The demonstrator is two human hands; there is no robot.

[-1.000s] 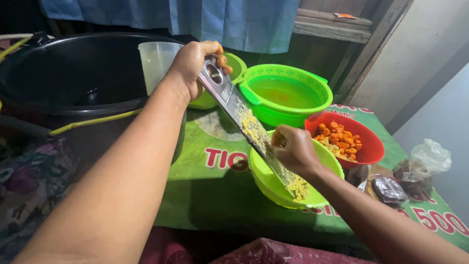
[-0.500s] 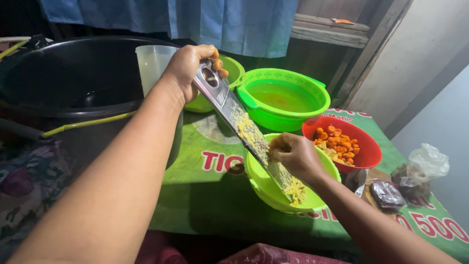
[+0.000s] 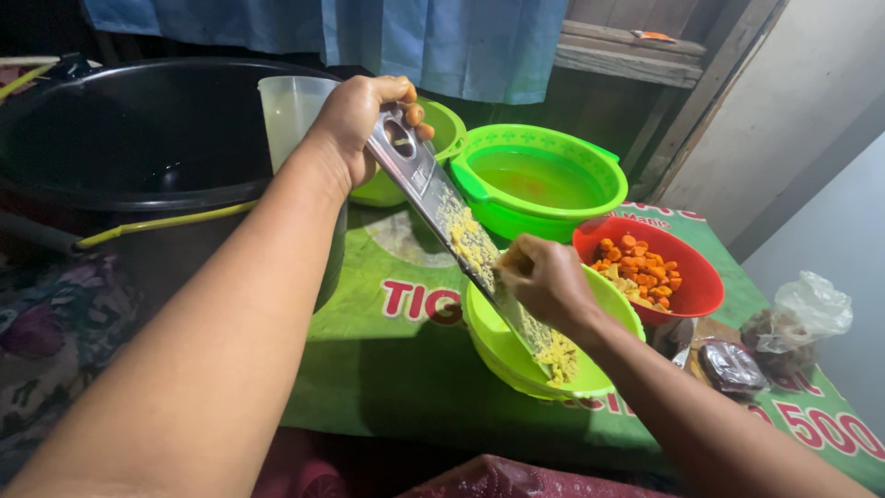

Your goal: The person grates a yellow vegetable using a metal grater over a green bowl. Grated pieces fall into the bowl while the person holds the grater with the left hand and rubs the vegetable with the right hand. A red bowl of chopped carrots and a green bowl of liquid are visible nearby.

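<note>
My left hand (image 3: 355,124) grips the top end of a flat metal grater (image 3: 442,212) that slants down into a lime-green bowl (image 3: 502,355). The grater's face is coated with yellow gratings, and a small heap of them lies in the bowl at its foot. My right hand (image 3: 544,281) presses a small yellowish piece against the middle of the grater; the piece is mostly hidden by my fingers. Just right of that hand stands a red bowl (image 3: 687,295) filled with orange and yellow chunks.
A large green basin (image 3: 539,180) with liquid sits behind the bowls, next to a smaller green bowl (image 3: 447,129) and a clear plastic jug (image 3: 290,111). A big black tub (image 3: 138,138) fills the left. Plastic bags (image 3: 784,332) lie at right on the green printed cloth (image 3: 387,378).
My right hand has slid up the grater from near its lower end to its middle. My left hand keeps the grater at the same slant.
</note>
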